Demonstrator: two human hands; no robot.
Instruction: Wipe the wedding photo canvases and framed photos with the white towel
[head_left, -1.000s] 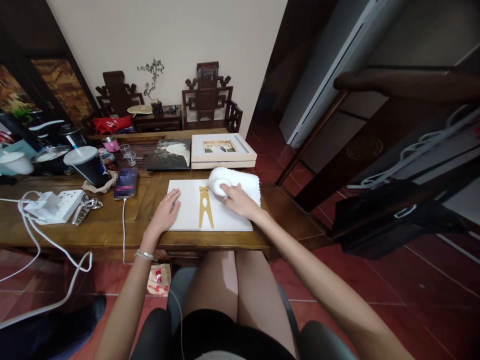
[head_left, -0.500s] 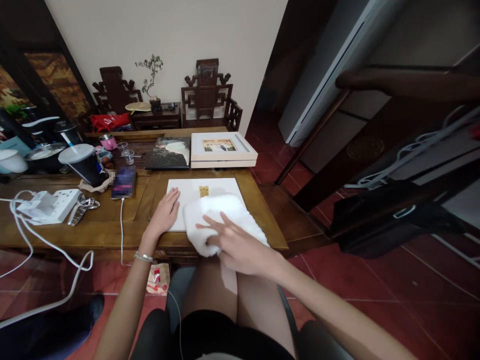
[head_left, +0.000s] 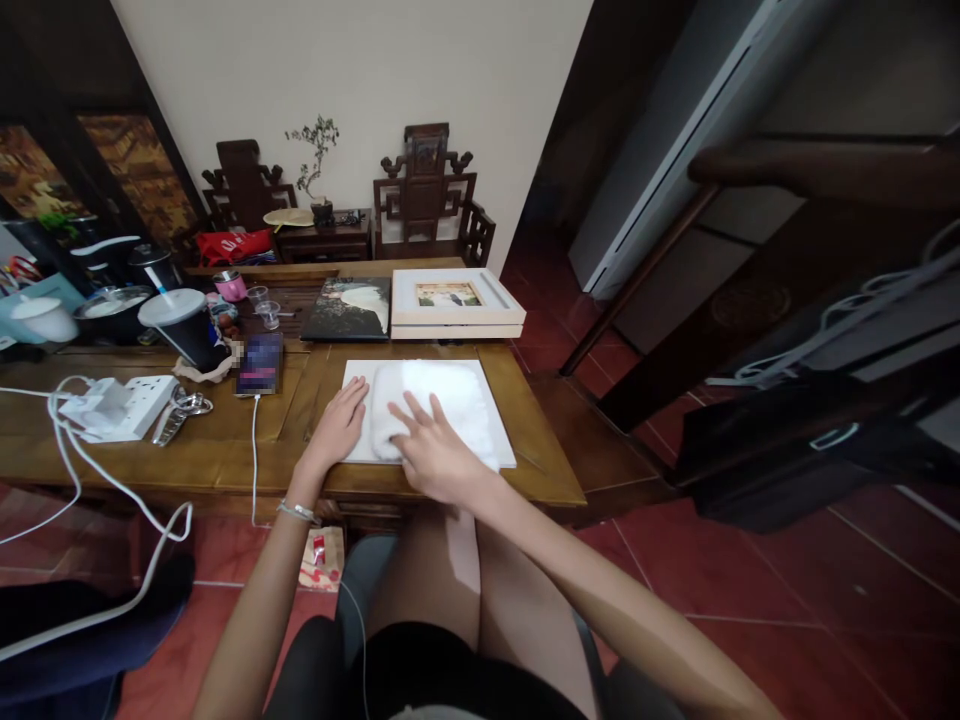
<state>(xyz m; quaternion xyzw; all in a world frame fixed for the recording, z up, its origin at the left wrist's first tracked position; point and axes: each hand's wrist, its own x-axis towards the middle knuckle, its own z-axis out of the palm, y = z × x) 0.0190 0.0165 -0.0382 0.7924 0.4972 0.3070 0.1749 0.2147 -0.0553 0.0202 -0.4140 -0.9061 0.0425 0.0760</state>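
Pushed back from the wooden table's (head_left: 544, 450) near edge, the white towel (head_left: 465, 405) now hides the white board's (head_left: 360, 450) gold figure. The right hand (head_left: 435, 455) spreads over it, whether pinching I can't tell; the left hand (head_left: 337, 425) lies flat, unclenched, on the board's left side.

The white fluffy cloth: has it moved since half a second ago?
Yes, forward: the white fluffy cloth then reached past the near edge of the brown wooden table; now it lies inside that edge.
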